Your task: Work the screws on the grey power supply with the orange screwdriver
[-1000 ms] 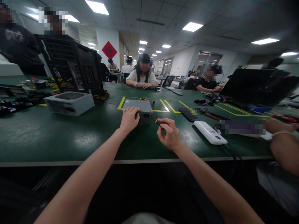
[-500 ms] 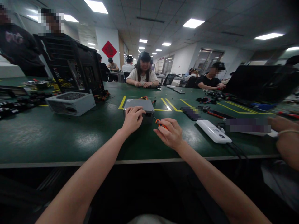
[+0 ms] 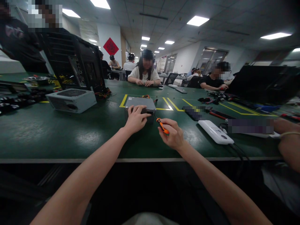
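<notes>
A grey computer power supply point(image 3: 142, 102) sits on the green table in front of me, with a bundle of wires at its back. My left hand point(image 3: 137, 118) grips its front upper edge, fingers bent against the casing. To the right, my right hand point(image 3: 172, 132) is closed around the orange-and-black handle of a screwdriver point(image 3: 162, 125). Its thin shaft points up and left toward the power supply's front right corner. Whether the tip touches a screw is too small to see.
Left of me lies a second power supply point(image 3: 72, 100), before a black computer case point(image 3: 75, 62). On the right are a white power bank-like device point(image 3: 215, 132) with cables and another person's arm point(image 3: 290, 137). A person point(image 3: 144, 73) sits across the table.
My left hand has shifted slightly right along the power supply's front. My right fingers have changed position on the screwdriver, so more of its handle shows. The camera view has moved slightly.
</notes>
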`<state>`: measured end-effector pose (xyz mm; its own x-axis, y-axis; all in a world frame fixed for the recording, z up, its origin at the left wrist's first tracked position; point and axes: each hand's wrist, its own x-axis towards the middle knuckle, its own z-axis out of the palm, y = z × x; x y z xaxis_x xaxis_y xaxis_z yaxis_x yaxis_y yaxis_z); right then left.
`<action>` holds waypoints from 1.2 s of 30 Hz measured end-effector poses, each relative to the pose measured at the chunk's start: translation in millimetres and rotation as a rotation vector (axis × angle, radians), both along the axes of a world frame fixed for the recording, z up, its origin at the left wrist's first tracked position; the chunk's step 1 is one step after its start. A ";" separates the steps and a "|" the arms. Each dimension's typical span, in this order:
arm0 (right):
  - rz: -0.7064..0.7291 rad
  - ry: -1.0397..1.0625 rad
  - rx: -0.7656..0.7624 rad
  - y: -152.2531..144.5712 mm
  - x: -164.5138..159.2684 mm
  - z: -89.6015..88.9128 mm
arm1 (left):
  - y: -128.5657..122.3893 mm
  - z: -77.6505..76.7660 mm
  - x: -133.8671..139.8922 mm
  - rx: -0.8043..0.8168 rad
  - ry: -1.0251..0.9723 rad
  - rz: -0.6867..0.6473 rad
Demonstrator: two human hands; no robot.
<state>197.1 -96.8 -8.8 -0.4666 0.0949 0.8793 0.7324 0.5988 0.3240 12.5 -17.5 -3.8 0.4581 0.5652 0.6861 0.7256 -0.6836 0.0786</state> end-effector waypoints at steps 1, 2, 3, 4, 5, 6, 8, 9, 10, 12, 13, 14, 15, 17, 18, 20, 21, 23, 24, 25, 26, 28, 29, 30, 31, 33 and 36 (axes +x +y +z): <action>0.012 0.009 -0.014 0.5 -0.4 -0.5 | -0.5 -0.1 0.3 0.002 0.005 0.003; 0.020 0.015 -0.025 1.0 -0.7 -1.0 | -0.9 -0.3 0.6 0.005 0.009 0.006; 0.023 0.019 -0.027 1.6 -0.8 -1.2 | -1.2 -0.5 1.0 0.008 0.012 0.008; 0.019 0.021 -0.021 2.1 -0.6 -1.2 | -1.4 -0.7 1.4 0.012 0.014 0.011; 0.006 0.021 -0.009 2.6 -0.2 -1.2 | -1.6 -1.0 1.9 0.015 0.016 0.014; -0.014 0.020 0.004 3.2 0.4 -1.2 | -1.7 -1.3 2.3 0.018 0.017 0.018; -0.056 -0.002 0.024 4.4 2.0 -2.1 | -1.9 -1.8 3.1 0.021 0.021 0.022; -0.067 -0.021 0.023 5.0 2.8 -3.0 | -2.0 -2.0 3.4 0.020 0.023 0.022; -0.070 -0.038 0.014 5.6 3.3 -4.0 | -2.2 -2.2 3.7 0.019 0.024 0.023; -0.061 -0.056 -0.009 6.4 3.8 -6.2 | -2.7 -2.3 4.1 0.012 0.023 0.028; -0.062 -0.056 -0.017 6.5 3.7 -7.0 | -2.8 -2.4 4.2 0.008 0.021 0.032; -0.068 -0.054 -0.021 6.4 3.4 -7.5 | -3.0 -2.5 4.4 0.006 0.019 0.038; -0.079 -0.057 -0.014 6.2 3.1 -7.7 | -3.0 -2.6 4.6 0.004 0.017 0.042; -0.105 -0.089 0.014 5.3 2.4 -7.1 | -3.0 -2.8 4.8 0.006 0.014 0.046; -0.106 -0.111 0.027 4.7 2.1 -6.5 | -3.0 -3.0 4.8 0.009 0.013 0.045; -0.077 -0.141 0.036 3.7 1.5 -5.1 | -2.9 -3.2 4.7 0.016 0.010 0.042; -0.057 -0.144 0.028 3.3 1.2 -4.4 | -2.9 -3.3 4.6 0.019 0.006 0.041; -0.029 -0.125 0.013 2.7 0.8 -3.2 | -2.8 -3.1 4.2 0.022 -0.009 0.037; -0.029 -0.112 0.014 2.6 0.6 -2.8 | -2.6 -2.7 4.0 0.020 -0.023 0.037; -0.037 -0.106 0.021 2.5 0.6 -2.6 | -2.3 -2.2 3.8 0.017 -0.042 0.036; -0.047 -0.108 0.034 2.5 0.5 -2.6 | -1.8 -1.5 3.5 0.009 -0.066 0.034; -0.053 -0.128 0.052 2.8 0.5 -3.0 | -0.5 -0.1 3.0 -0.013 -0.128 0.035; -0.044 -0.134 0.047 3.1 0.5 -3.3 | 0.3 0.5 2.7 -0.025 -0.158 0.038; -0.032 -0.130 0.034 3.4 0.5 -3.6 | 1.1 0.9 2.4 -0.035 -0.181 0.042; -0.019 -0.115 0.017 3.7 0.4 -3.6 | 1.9 1.0 2.2 -0.041 -0.195 0.047; -0.008 -0.079 0.000 3.9 0.2 -3.0 | 3.4 0.6 2.0 -0.036 -0.205 0.059; -0.026 -0.109 0.020 3.2 -0.5 -1.3 | 4.9 -1.0 1.7 -0.004 -0.204 0.065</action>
<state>196.6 -93.6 -10.1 -0.5569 0.0910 0.8256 0.7075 0.5726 0.4142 14.3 -12.6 -4.8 0.2726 0.5920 0.7585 0.7368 -0.6354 0.2311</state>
